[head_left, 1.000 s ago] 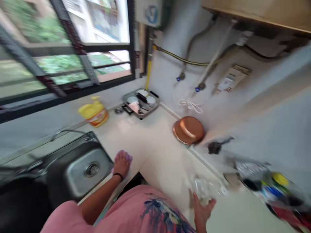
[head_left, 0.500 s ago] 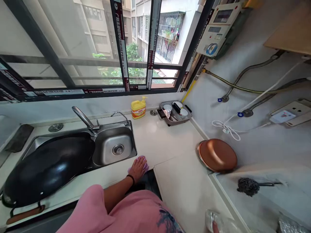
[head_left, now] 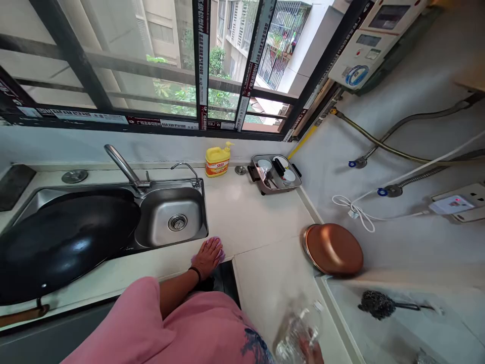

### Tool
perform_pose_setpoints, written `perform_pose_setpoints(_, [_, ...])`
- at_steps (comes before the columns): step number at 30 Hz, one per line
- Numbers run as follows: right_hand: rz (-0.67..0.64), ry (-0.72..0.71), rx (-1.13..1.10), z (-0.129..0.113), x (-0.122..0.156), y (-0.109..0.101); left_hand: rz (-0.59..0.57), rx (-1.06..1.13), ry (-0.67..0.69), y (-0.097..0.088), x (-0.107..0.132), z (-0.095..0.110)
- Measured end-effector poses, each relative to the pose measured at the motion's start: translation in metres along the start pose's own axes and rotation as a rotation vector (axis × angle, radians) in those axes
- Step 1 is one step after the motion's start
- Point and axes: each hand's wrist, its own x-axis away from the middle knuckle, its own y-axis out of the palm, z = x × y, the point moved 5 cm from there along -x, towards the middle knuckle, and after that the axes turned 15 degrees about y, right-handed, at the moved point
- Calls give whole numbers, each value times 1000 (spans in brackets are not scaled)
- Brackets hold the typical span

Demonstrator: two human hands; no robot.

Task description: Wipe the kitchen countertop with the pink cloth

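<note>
My left hand (head_left: 208,256) presses down on a bunched purple cloth (head_left: 220,257) at the counter's front edge, just right of the sink, fingers closed over it. At the lower right, my right hand (head_left: 312,351) has its fingers around a clear, see-through container (head_left: 293,336), either glass or plastic. Motion blurs this container, so its exact kind cannot be made out. It is low over the right counter (head_left: 265,288); whether it touches the surface is unclear.
A large black wok (head_left: 71,237) covers the left basin of the sink (head_left: 172,207). Behind stand a yellow detergent bottle (head_left: 217,162) and an electric pan (head_left: 278,187) holding dishes. A copper-coloured pan (head_left: 335,250) leans by the right wall; a black scrubber (head_left: 377,304) hangs there.
My right hand has brought the clear container leftward, further into view over the counter. My left hand stays on the cloth at nearly the same spot. The camera view has tilted and shifted slightly.
</note>
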Motion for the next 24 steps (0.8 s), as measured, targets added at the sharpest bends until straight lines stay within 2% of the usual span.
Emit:
perform_pose_setpoints(3, [-179,18,33,-31,3,53,4,8,-14,-1,0,1])
perform_pose_setpoints(7, [-386,-27,195,-101,20,125,2,21,-18,-3,0,2])
perform_pose_setpoints(9, [-459,-33,244,-134,26,153,2,32,-12,-3,0,2])
perform_pose_setpoints(11, [-492,-15,270,-157,27,173,5,41,-4,-3,1,2])
perform_pose_setpoints(13, [-505,1,281,-167,25,187,3,46,-1,-3,1,2])
perform_pose_setpoints(16, [-515,24,280,-166,22,196,-10,57,1,-2,1,2])
perform_pose_setpoints(20, [-529,86,228,-163,18,194,-10,82,-8,-2,2,2])
perform_pose_setpoints(24, [-540,123,109,-186,4,189,-10,91,-13,0,3,2])
